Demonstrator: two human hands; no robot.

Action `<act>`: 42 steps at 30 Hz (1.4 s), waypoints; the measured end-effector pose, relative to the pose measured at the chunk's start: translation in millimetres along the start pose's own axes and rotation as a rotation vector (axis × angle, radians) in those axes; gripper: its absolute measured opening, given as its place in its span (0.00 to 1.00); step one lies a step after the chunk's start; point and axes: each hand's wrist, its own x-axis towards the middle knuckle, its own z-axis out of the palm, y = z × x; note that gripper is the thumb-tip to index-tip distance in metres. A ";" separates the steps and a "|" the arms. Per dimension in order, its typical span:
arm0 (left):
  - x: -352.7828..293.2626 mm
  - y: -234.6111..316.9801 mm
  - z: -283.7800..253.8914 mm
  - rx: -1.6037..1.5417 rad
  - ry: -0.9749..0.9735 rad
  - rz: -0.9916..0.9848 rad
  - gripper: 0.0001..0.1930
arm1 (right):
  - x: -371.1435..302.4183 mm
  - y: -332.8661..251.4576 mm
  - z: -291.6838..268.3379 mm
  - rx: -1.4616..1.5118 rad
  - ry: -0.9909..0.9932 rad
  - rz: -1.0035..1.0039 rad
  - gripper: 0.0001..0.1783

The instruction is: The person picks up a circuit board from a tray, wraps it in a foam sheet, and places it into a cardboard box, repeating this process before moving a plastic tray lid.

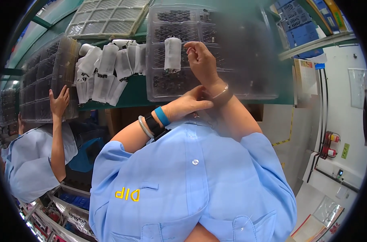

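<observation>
My right hand (202, 64) is raised over the clear plastic tray (151, 90), its fingers curled inward with nothing seen in them. Beside its fingertips, a white wrapped roll (173, 54) with dark parts at its lower end lies on the tray; a small gap separates them. A bracelet (221, 92) circles my right wrist. My left hand (188, 104), with a blue band (162, 116) above it, reaches across to the right wrist. Thumb and fingers close there, but their tips and whatever they hold are hidden.
Several white wrapped rolls (107, 60) are heaped left of the tray on the green bench (123, 99). A white gridded tray (107, 20) sits behind. At left, a co-worker's hand (59, 101) rests against stacked clear trays (38, 76). Grey haze covers the big tray's right part.
</observation>
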 end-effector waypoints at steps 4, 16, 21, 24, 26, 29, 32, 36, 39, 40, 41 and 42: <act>-18.4 29.1 -27.4 0.133 0.186 0.127 0.25 | 0.3 5.7 0.6 0.172 -0.082 0.199 0.08; -52.0 85.9 -81.5 -0.036 0.807 0.784 0.10 | -49.7 -101.8 15.3 0.840 -0.927 0.581 0.27; -49.8 81.4 -87.3 0.692 1.098 0.900 0.09 | -51.0 -109.9 20.1 0.747 -1.182 0.557 0.36; -53.0 73.2 -92.5 1.041 1.049 0.898 0.10 | -56.5 -107.2 26.7 0.645 -1.135 0.393 0.33; -47.3 64.5 -98.0 1.215 1.009 0.895 0.11 | -56.3 -104.0 23.3 0.592 -1.103 0.317 0.31; -35.6 44.3 -113.6 0.743 0.995 0.742 0.16 | -50.5 -93.5 9.7 0.387 -1.156 0.325 0.29; -25.6 26.4 -125.5 0.675 0.937 0.565 0.20 | -43.1 -62.9 -5.5 0.284 -0.781 0.273 0.26; -18.7 30.2 -129.0 0.710 0.877 0.422 0.23 | -2.8 -42.6 -11.4 0.007 -0.532 0.357 0.29; -8.1 39.8 -125.1 0.732 0.807 0.356 0.23 | 11.4 -21.2 8.8 -0.268 -0.320 0.250 0.32; -5.8 41.7 -122.6 0.715 0.764 0.327 0.23 | 12.2 -20.2 13.7 -0.268 -0.311 0.252 0.32; -5.0 44.0 -120.6 0.698 0.722 0.299 0.23 | 13.6 -19.8 18.9 -0.292 -0.340 0.258 0.33; -5.6 45.1 -118.1 0.702 0.712 0.301 0.23 | 14.3 -20.1 22.0 -0.319 -0.369 0.269 0.35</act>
